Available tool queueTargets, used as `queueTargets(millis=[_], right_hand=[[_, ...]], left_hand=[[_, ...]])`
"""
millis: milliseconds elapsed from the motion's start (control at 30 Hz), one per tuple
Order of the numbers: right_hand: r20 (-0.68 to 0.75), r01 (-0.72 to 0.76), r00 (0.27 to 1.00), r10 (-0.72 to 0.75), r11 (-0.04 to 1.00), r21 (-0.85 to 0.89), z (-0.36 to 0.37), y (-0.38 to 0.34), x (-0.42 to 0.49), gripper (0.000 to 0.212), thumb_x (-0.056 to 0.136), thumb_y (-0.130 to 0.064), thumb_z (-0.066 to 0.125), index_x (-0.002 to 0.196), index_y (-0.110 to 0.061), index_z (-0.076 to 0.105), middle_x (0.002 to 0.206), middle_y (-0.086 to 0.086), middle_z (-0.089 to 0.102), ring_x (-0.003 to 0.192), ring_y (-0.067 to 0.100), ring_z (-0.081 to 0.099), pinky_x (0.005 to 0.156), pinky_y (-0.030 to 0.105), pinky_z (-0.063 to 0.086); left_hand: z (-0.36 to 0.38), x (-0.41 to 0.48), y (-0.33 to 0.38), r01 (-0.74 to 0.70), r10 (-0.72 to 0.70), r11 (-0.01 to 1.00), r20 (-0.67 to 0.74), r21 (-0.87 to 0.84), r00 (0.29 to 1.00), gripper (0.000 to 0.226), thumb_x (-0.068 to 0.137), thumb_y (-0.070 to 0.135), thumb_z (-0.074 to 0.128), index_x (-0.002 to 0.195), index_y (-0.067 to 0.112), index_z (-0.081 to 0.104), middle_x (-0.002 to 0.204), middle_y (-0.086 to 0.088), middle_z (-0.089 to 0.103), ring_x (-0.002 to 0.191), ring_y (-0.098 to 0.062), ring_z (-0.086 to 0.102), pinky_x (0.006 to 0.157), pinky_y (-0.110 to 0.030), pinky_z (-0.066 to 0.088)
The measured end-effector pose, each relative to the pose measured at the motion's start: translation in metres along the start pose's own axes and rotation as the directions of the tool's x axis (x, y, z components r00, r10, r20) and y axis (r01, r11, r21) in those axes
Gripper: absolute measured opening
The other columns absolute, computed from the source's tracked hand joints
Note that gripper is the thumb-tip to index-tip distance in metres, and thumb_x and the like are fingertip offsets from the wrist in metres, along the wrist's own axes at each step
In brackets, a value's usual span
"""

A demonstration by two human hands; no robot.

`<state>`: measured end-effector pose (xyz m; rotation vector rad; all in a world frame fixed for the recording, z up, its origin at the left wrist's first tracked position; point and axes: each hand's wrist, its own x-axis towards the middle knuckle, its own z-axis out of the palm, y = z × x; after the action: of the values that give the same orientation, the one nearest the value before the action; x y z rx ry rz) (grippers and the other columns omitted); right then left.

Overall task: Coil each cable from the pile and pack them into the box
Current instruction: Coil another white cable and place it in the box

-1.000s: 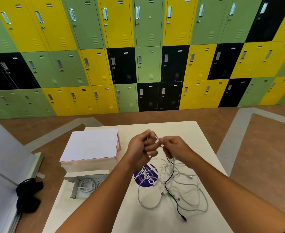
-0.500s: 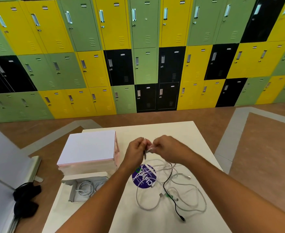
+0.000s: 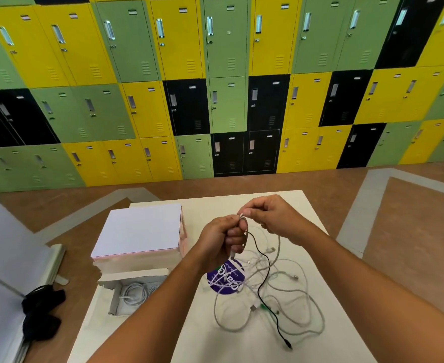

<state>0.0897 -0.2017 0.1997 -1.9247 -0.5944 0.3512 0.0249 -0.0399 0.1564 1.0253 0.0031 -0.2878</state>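
Right hand (image 3: 274,218) raised, left hand (image 3: 221,242) gripping white cable (image 3: 278,244)

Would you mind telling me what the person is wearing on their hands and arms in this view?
Nothing that shows. The left hand and right hand are ungloved, with no rings that I can make out. The left forearm and right forearm are bare down to the frame's edge, with no sleeve, watch or bracelet in sight.

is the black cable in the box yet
No, the black cable lies in the pile on the table, outside the box.
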Motion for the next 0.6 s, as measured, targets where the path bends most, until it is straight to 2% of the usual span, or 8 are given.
queueTargets(millis=[133, 267, 433, 600], right_hand=[[-0.023, -0.027, 0.999, 0.029, 0.997, 0.068, -0.001, 0.002, -0.001, 0.012, 0.094, -0.015, 0.067, 0.09, -0.008, 0.075, 0.053, -0.004, 0.049, 0.048, 0.008, 0.036, 0.044, 0.02, 0.029], [-0.02, -0.041, 0.999, 0.044, 0.991, 0.128, -0.001, 0.006, -0.001, 0.014, 0.095, -0.016, 0.067, 0.089, -0.005, 0.073, 0.059, 0.008, 0.047, 0.049, 0.011, 0.035, 0.044, 0.021, 0.028], [-0.065, -0.021, 0.997, 0.032, 0.986, 0.165, 0.002, 0.007, 0.001, 0.015, 0.097, -0.014, 0.063, 0.086, -0.008, 0.072, 0.06, 0.007, 0.047, 0.051, 0.012, 0.037, 0.044, 0.019, 0.031], [-0.08, -0.021, 0.996, 0.041, 0.97, 0.24, 0.004, 0.009, 0.001, 0.014, 0.096, -0.014, 0.064, 0.088, -0.006, 0.072, 0.061, 0.006, 0.043, 0.051, 0.01, 0.035, 0.046, 0.022, 0.028]], left_hand=[[0.001, 0.0, 0.001, -0.022, 0.023, 0.999, -0.011, 0.045, 1.0, 0.036, 0.106, 0.02, 0.038, 0.082, 0.005, 0.06, 0.056, 0.007, 0.023, 0.046, -0.005, 0.019, 0.04, -0.016, 0.025], [0.006, 0.0, 0.005, -0.032, 0.042, 0.985, -0.053, 0.171, 0.998, 0.037, 0.107, 0.021, 0.039, 0.085, 0.002, 0.062, 0.055, 0.005, 0.023, 0.047, -0.007, 0.017, 0.04, -0.018, 0.021], [0.009, -0.001, 0.008, -0.027, 0.04, 0.972, -0.048, 0.235, 0.998, 0.041, 0.108, 0.021, 0.036, 0.091, 0.0, 0.066, 0.057, -0.001, 0.036, 0.048, -0.011, 0.025, 0.046, -0.023, 0.028], [0.008, 0.0, 0.01, -0.092, 0.111, 0.96, -0.059, 0.265, 0.992, 0.038, 0.109, 0.02, 0.036, 0.083, 0.005, 0.06, 0.056, 0.004, 0.027, 0.051, -0.011, 0.02, 0.045, -0.021, 0.027]])
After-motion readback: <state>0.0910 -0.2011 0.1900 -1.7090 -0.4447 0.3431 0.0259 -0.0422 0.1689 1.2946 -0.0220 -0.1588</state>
